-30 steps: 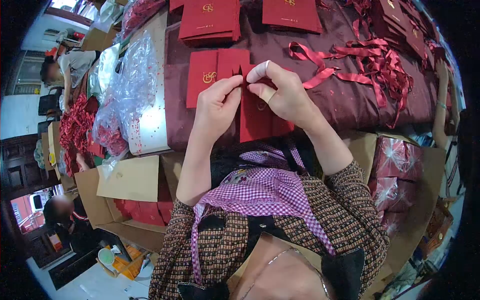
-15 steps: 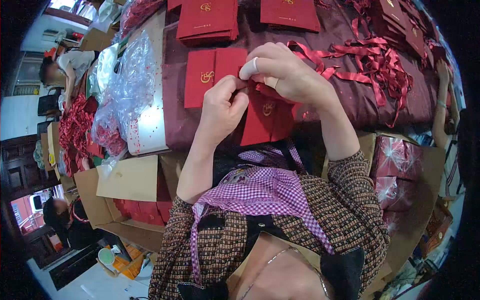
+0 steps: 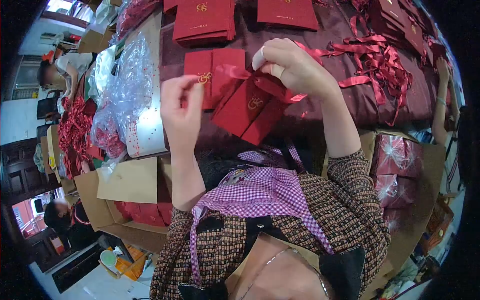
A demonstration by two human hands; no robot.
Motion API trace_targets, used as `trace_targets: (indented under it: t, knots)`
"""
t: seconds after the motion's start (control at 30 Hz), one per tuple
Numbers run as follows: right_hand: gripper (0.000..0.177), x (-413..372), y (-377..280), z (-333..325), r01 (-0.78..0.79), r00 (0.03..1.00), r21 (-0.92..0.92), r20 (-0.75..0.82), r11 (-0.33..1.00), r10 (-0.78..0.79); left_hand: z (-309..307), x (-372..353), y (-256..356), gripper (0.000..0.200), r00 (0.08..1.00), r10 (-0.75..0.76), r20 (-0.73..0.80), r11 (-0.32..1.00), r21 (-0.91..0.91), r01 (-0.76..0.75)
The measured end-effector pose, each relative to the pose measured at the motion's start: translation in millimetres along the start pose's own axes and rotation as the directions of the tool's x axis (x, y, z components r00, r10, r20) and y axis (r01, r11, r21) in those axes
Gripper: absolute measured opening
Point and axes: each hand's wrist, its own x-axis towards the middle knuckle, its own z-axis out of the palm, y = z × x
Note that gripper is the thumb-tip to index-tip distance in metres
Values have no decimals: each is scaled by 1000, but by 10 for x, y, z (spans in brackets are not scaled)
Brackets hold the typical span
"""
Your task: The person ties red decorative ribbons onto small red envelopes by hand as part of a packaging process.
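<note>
Seen from the head camera, both hands are raised above the bench (image 3: 325, 105), which is covered in dark maroon cloth. The right hand (image 3: 295, 65) has its grip closed on a folded red card (image 3: 245, 107) with a gold emblem. The fingers are curled over the card's upper edge, and one fingertip is wrapped in white tape (image 3: 258, 51). The card hangs tilted, its lower corner pointing down toward the person's chest, clear of the cloth. A red ribbon (image 3: 232, 71) runs from the top of the card, under the right hand, out to the left hand (image 3: 181, 107). That hand is held well apart from the card, thumb and forefinger pinched shut on the ribbon's end, the other fingers loosely curled. Flat on the bench just behind the held card lies an open card (image 3: 205, 75) with the same gold mark. Farther back sit two stacks of red cards (image 3: 202, 20) (image 3: 287, 12). A tangle of loose ribbons (image 3: 380, 65) spreads over the cloth to the right. On the left, crumpled clear plastic (image 3: 125, 90) lies on a white surface, and a cardboard box (image 3: 130, 180) stands below the bench edge. Another person's arm (image 3: 442, 100) rests along the far right, and a co-worker (image 3: 65, 67) bends over at the upper left.
</note>
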Motion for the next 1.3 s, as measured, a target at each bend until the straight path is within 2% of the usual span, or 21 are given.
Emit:
trace_targets:
  t: [0.07,0.1,0.17,0.2,0.3,0.37,0.47,0.57,0.6,0.7,0.73,0.8,0.83,0.9,0.93,0.97,1.07,1.1,1.17,1.23,1.3]
  knots:
    - [11,34,54,38,-19,1000,18,23,1000,19,-20,-62,186,12,957,78,280,994,55,-97]
    - [11,48,70,55,-19,1000,18,23,1000,19,24,-111,293,11,943,-8,332,998,60,-12]
    - [13,54,98,94,-19,999,33,48,999,17,103,-163,95,14,925,169,340,950,193,-245]
    - [13,40,131,127,-23,999,30,45,999,21,117,-169,76,12,929,140,344,957,192,-216]
    - [31,-30,109,104,-158,987,274,38,949,153,135,-165,-2,11,960,74,271,986,125,-111]
    - [38,-181,155,4,-213,975,218,-14,953,221,123,-158,-38,9,971,10,237,991,129,-42]
    - [42,-522,236,-181,-378,924,103,93,920,370,94,-143,-100,9,974,-73,217,982,186,32]
    - [36,-801,232,-160,-315,941,-235,53,920,335,124,-147,-166,9,975,-85,203,981,189,46]
    - [28,-842,204,-133,-405,885,-302,107,863,453,141,-142,-168,9,975,-84,204,982,186,46]
    - [23,-960,302,-75,-381,917,-291,-1,878,398,167,-119,-168,9,981,-58,184,979,202,20]
    - [19,-949,357,-81,-307,951,-196,-88,931,295,175,-106,-171,9,984,-68,164,980,194,35]
    - [20,-966,213,-123,-453,841,217,-220,865,495,167,-96,-188,10,986,-83,141,978,202,54]
    - [24,-910,84,-213,-459,798,476,-149,750,584,173,-82,-211,10,987,-88,133,979,196,61]
    - [28,-881,-55,-403,-434,810,657,-14,616,586,193,-57,-197,12,984,-134,119,979,168,113]
    - [31,-914,-72,-394,-403,787,747,-12,529,616,213,-51,-188,12,984,-131,118,979,170,109]
    - [31,-933,-65,-360,-399,788,748,-15,530,615,236,-47,-186,12,984,-139,114,979,164,120]
    - [30,-920,-111,-244,-23,936,973,-61,232,347,268,-41,-240,12,984,-137,114,976,188,114]
    - [30,-910,-114,-219,-21,936,973,-62,230,348,271,-38,-243,12,985,-119,126,978,186,95]
    - [25,-900,-108,-163,47,938,932,-166,360,306,258,-30,-255,12,985,-104,137,979,190,77]
    - [20,-838,-169,-160,-108,914,836,-130,538,385,228,-15,-269,11,959,-188,211,979,115,166]
    - [16,-756,-203,-57,-202,899,659,-169,724,405,201,-14,-250,12,959,-157,237,986,90,139]
